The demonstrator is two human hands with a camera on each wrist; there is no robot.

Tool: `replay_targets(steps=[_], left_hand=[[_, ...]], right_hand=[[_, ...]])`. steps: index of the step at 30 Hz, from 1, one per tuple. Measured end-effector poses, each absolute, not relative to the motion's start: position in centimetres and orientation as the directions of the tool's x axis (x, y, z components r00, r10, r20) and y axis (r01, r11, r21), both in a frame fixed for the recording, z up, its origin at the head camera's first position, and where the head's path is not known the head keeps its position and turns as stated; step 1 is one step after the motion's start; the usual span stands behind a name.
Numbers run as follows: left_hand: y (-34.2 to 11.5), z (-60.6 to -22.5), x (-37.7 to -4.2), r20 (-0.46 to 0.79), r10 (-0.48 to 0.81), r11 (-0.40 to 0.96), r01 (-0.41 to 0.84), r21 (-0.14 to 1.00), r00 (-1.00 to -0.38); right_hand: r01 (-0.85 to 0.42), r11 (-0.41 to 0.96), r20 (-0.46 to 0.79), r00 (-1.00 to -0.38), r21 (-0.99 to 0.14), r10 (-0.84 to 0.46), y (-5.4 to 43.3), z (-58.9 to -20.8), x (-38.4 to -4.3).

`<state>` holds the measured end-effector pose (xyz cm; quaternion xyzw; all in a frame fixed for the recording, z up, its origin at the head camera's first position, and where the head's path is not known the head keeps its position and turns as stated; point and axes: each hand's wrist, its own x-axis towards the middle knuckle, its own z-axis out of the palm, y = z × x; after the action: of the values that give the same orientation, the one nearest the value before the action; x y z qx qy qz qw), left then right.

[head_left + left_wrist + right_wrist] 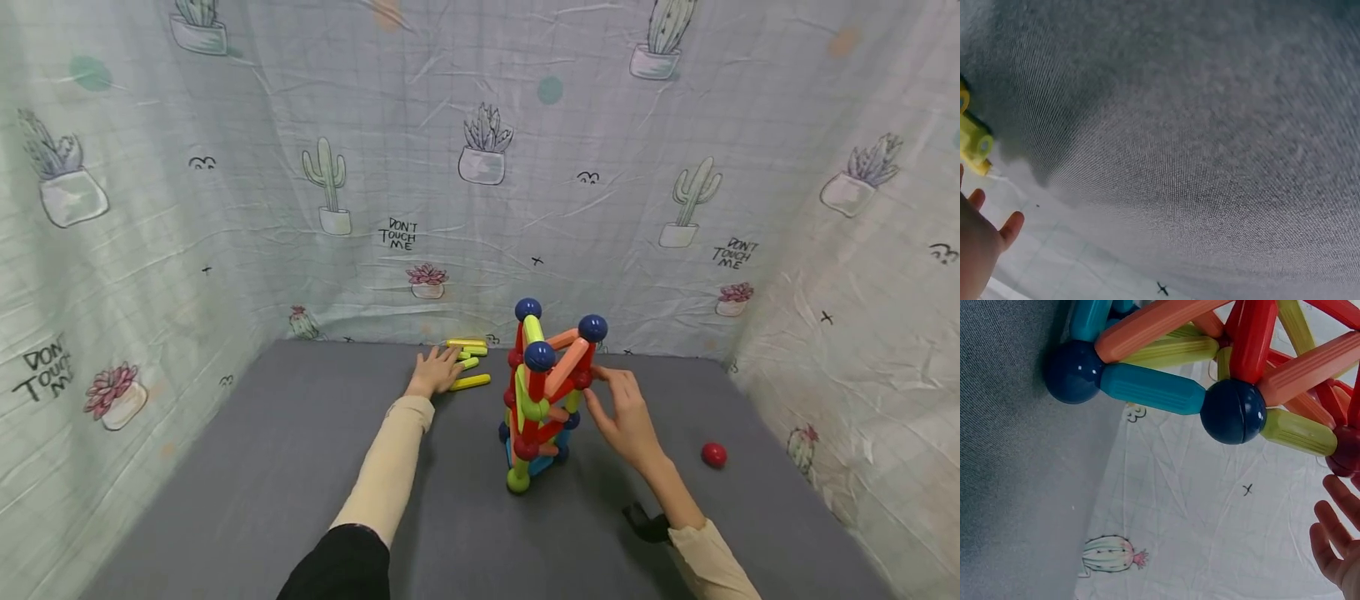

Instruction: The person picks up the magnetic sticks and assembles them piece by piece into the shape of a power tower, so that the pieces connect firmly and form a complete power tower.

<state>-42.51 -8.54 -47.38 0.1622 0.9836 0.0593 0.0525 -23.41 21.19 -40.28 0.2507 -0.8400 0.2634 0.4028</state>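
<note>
A tall tower of magnetic rods and balls [534, 408] stands right of the table's middle. Its rods are red, orange, yellow-green and blue, joined by blue, red and green balls. My right hand [621, 412] is at its right side, fingertips at a dark red ball [1346, 450]; I cannot tell how firmly they touch. To the tower's left, my left hand [435, 372] reaches out with fingers spread beside several loose yellow and yellow-green rods [469, 382]. Some of these rods [974, 139] show at the left edge of the left wrist view, just beyond the fingers.
A loose red ball [714, 455] lies on the grey table [225, 500], to the right of my right forearm. A black strap [647, 523] hangs by the right wrist. Pale curtains [420, 167] with printed cacti enclose the table at the back and sides.
</note>
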Motion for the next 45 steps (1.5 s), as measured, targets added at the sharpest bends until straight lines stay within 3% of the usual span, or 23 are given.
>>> replay_targets(steps=[4, 12, 18, 21, 25, 30, 34, 38, 41, 45], left_hand=[[-8.3, -47.6, -42.6, -0.109, 0.311, 0.950, 0.304, 0.077, -0.944], [-8.6, -47.1, -41.6, 0.022, 0.312, 0.950, 0.313, 0.022, -0.950], [-9.6, -47.0, -41.4, -0.001, 0.307, 0.952, 0.307, 0.003, -0.952], [-10.0, -48.7, -42.9, 0.006, 0.326, 0.945, 0.326, -0.017, -0.945], [-10.8, -51.6, -44.9, 0.060, 0.358, 0.927, 0.348, -0.138, -0.932], [-11.2, -47.7, -40.5, 0.064, 0.372, 0.908, 0.349, -0.233, -0.926], [-11.6, -45.3, -38.2, 0.323, 0.399, 0.916, 0.361, -0.174, -0.858], [-11.0, -42.0, -37.0, 0.593, 0.321, 0.902, 0.429, 0.046, -0.739], [-9.5, -37.6, -34.2, 0.714, 0.258, 0.834, 0.523, 0.176, -0.651], [-7.4, -32.1, -30.1, 0.808, 0.245, 0.724, 0.655, 0.215, -0.536]], right_hand=[[-0.632, 0.734, 0.799, -0.562, -0.248, -0.214, 21.3, -40.0, -23.4], [-0.642, 0.719, 0.801, -0.562, -0.264, -0.207, 21.2, -40.0, -23.4], [-0.643, 0.716, 0.801, -0.564, -0.271, -0.203, 21.2, -40.0, -23.5], [-0.641, 0.721, 0.799, -0.564, -0.265, -0.207, 21.3, -40.1, -23.7], [-0.643, 0.723, 0.803, -0.557, -0.254, -0.213, 21.4, -40.2, -23.8], [-0.650, 0.722, 0.812, -0.541, -0.238, -0.220, 21.6, -40.2, -24.0], [-0.655, 0.721, 0.818, -0.530, -0.227, -0.224, 21.7, -40.3, -24.1], [-0.671, 0.689, 0.817, -0.539, -0.273, -0.202, 21.7, -39.7, -24.1], [-0.683, 0.652, 0.823, -0.546, -0.329, -0.156, 21.8, -38.8, -24.2], [-0.703, 0.607, 0.843, -0.529, -0.372, -0.097, 21.7, -37.2, -24.3]])
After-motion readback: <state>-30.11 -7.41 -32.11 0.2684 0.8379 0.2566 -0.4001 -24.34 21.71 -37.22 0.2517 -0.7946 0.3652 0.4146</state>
